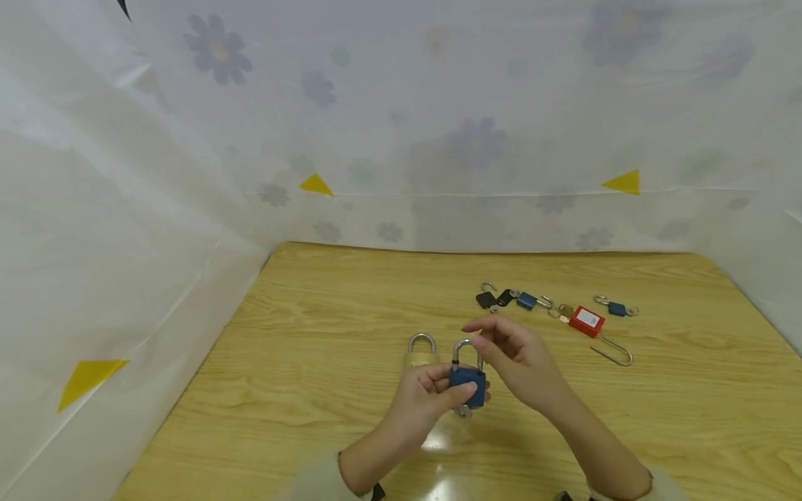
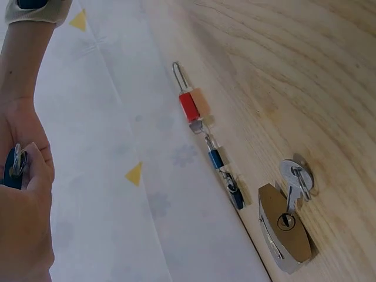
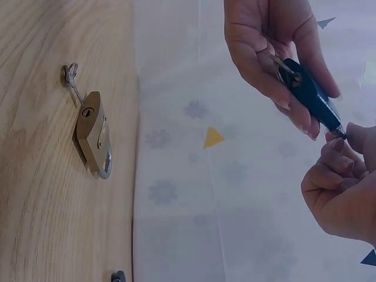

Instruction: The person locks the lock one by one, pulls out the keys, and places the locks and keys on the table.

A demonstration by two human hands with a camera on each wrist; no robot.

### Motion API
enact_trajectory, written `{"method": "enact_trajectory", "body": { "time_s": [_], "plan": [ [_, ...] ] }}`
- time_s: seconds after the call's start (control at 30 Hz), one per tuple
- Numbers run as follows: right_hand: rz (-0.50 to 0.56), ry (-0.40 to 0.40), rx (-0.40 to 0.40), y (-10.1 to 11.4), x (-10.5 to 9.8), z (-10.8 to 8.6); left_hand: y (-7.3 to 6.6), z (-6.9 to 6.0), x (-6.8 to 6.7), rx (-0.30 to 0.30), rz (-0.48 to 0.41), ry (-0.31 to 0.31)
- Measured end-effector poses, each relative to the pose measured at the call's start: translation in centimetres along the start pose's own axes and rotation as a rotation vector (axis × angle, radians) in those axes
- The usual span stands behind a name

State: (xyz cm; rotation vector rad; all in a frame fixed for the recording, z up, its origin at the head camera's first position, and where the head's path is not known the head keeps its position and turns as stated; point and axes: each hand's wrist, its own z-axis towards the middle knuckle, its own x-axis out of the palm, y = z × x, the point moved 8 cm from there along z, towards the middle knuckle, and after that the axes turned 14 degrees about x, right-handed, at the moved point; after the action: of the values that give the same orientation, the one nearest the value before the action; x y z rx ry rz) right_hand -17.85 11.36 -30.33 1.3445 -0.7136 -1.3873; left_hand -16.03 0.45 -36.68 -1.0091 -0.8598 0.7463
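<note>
Soft, fairly even light leaves the head view muted, with glare on the near part of the table (image 1: 301, 334). The wrist views look cooler and hazy; in the right one the blue padlock (image 3: 311, 94) reads teal. Faint shadows edge the brass padlock (image 2: 291, 238). The head view blurs the label (image 1: 588, 318) on the red padlock (image 1: 583, 330).

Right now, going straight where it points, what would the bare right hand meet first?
Likely the curved silver metal shackle of the blue padlock; the right hand seems to pinch it, depth unclear.
</note>
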Motion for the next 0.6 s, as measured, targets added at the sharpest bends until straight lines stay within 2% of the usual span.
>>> {"method": "enact_trajectory", "body": {
  "time_s": [0.23, 0.4, 0.6],
  "plan": [
    [0.039, 0.001, -0.096, 0.53, 0.20, 0.12, 0.12, 0.14, -0.15, 0.001, 0.012, -0.035],
    [0.052, -0.008, -0.144, 0.90, 0.20, 0.08, 0.41, 0.11, -0.22, -0.015, 0.008, -0.060],
    [0.118, -0.008, -0.185, 0.89, 0.29, 0.01, 0.51, 0.03, -0.16, -0.026, -0.001, -0.086]
  ]
}}
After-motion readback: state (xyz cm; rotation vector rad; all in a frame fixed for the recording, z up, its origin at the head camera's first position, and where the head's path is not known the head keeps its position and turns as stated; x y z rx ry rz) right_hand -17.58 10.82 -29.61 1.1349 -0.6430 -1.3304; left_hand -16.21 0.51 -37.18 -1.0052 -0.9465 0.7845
